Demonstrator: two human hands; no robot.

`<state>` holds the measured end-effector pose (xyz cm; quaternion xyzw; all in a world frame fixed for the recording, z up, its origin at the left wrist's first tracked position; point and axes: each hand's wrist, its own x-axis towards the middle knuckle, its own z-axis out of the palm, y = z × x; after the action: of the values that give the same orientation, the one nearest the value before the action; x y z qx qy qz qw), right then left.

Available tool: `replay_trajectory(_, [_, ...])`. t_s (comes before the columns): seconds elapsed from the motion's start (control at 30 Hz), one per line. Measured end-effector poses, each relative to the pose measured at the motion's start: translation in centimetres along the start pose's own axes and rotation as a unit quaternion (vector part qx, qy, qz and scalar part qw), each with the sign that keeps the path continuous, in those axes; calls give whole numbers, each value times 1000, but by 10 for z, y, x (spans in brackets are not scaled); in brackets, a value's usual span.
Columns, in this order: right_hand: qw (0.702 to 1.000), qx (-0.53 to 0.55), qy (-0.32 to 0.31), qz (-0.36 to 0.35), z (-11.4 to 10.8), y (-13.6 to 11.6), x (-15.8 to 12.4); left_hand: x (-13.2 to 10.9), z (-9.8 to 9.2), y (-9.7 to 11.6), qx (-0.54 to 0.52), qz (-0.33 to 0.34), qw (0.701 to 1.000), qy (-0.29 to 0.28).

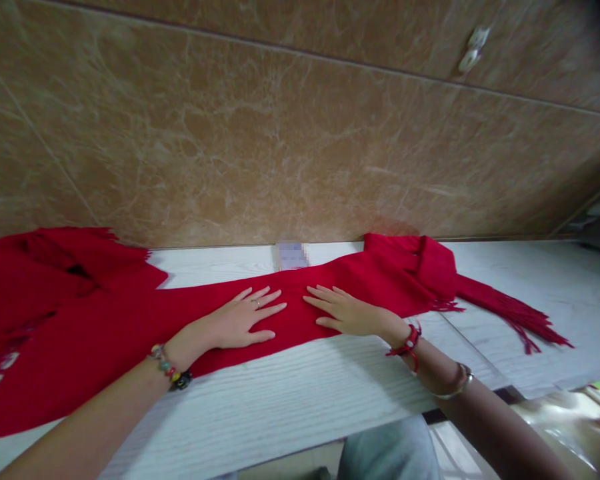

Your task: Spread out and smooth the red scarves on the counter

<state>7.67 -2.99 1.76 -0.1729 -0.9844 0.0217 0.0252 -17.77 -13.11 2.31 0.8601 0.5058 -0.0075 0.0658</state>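
my left grip (237, 323) and my right grip (349, 314) are both released, laid palm down and splayed on the red scarf (299, 327), pointing toward each other. the scarf stretches along the white desk (260, 407), flat beneath both, bunched at the left and folded over at the right, where a fringe (527, 319) trails onto the desk. a small pale packet (291, 256) sits at the scarf's far edge, by the brown wall (280, 133).
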Motion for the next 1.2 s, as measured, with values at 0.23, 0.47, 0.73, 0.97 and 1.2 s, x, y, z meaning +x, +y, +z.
replay_trajectory(0.23, [999,-31,26,35,9,-3,-8,-21,6,-18,7,-95,995,-7])
replay_trajectory(0.47, [992,-34,87,83,8,-1,-6,-33,8,-16,19,-184,982,26])
replay_trajectory(0.73, [985,-70,50,148,8,18,27,16,1,0,2,-104,994,41])
replay_trajectory(0.97, [984,-86,66,145,19,33,30,20,8,-7,13,-160,986,42])
replay_trajectory(1.2, [993,13,108,38,-21,10,14,-6,-10,37,57,-19,996,62])
